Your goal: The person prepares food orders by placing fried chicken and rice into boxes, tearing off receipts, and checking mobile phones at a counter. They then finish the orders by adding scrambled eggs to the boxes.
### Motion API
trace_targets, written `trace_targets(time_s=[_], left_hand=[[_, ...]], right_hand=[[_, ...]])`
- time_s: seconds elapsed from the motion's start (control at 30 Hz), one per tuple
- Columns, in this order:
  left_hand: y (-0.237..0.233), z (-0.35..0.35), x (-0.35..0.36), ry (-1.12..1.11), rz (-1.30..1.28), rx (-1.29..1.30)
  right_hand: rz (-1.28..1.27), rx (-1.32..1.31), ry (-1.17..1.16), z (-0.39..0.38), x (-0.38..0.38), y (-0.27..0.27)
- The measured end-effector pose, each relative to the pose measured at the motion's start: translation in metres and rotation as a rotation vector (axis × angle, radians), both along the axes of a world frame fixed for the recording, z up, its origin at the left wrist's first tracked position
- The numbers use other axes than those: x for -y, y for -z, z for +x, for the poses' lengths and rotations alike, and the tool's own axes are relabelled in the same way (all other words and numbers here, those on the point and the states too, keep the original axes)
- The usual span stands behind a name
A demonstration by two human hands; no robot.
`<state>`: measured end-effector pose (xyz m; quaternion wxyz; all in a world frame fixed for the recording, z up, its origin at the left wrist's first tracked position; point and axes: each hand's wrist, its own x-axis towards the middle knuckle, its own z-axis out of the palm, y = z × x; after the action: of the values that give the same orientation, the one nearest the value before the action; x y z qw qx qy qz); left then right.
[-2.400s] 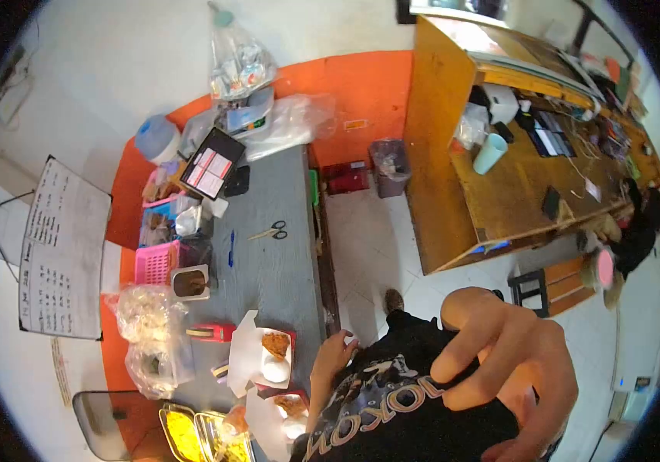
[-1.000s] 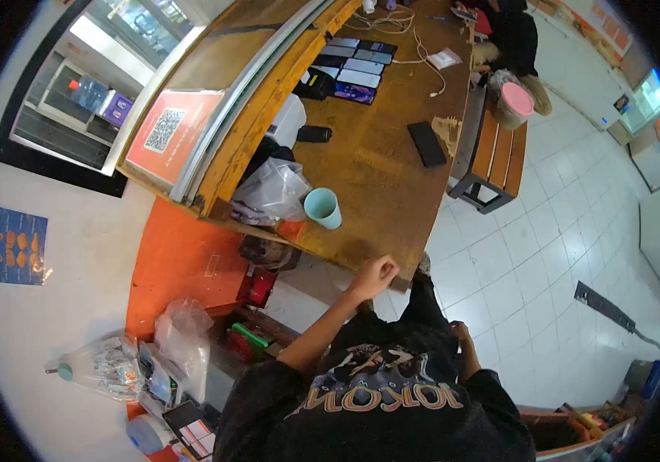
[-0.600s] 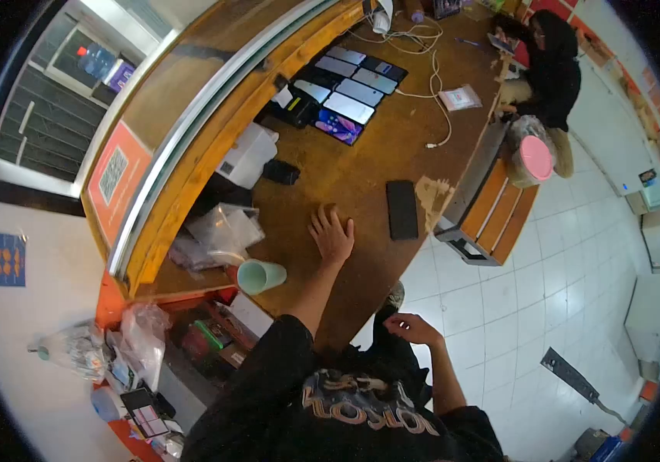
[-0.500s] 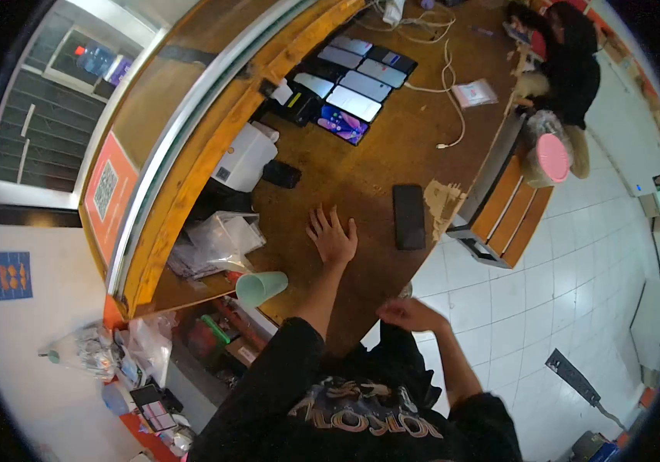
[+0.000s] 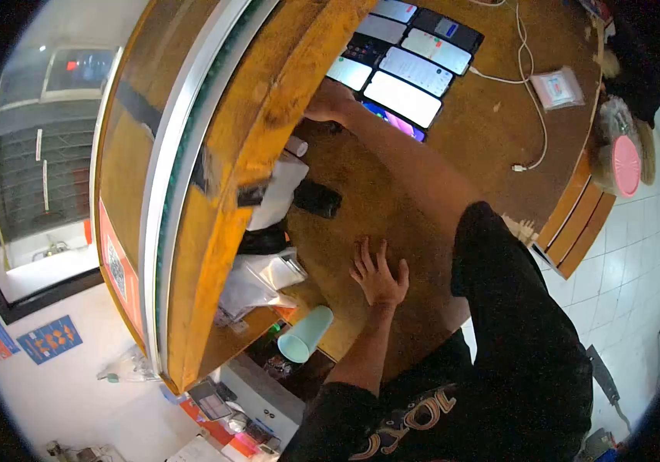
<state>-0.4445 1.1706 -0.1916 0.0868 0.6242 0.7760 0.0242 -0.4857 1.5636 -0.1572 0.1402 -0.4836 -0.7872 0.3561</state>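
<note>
My left hand (image 5: 380, 279) lies flat on the brown wooden table (image 5: 414, 254) with its fingers spread, holding nothing. My right arm reaches across the table. At its end my right hand (image 5: 330, 103) is beside the wooden rail (image 5: 268, 115), its fingers mostly hidden by the rail. Right of that hand lie several phones in rows, among them one with a white lit screen (image 5: 403, 98) and one with a purple-blue screen (image 5: 395, 122), partly covered by my arm. A black object (image 5: 317, 199) lies between my two hands.
A green cup (image 5: 307, 334) leans at the table's near edge, beside plastic bags (image 5: 256, 285). A white cable (image 5: 534, 115) runs past a small clear packet (image 5: 557, 88). At the right are a pink-lidded container (image 5: 625, 165) and a wooden bench (image 5: 580, 223).
My right hand has moved from near my lap up to the rail beside the phones. The view has shifted and turned. My left hand stays flat on the table.
</note>
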Motion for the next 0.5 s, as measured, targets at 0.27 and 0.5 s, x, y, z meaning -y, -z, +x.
trace_targets(time_s=[0.27,0.5], left_hand=[[0.006,-0.005,0.002,0.000,-0.011,0.076],[0.006,-0.005,0.001,0.025,0.029,0.060]], right_hand=[[-0.182,-0.059,-0.484,0.021,-0.024,-0.004],[-0.919,0.083,-1.228,-0.012,-0.106,0.028]])
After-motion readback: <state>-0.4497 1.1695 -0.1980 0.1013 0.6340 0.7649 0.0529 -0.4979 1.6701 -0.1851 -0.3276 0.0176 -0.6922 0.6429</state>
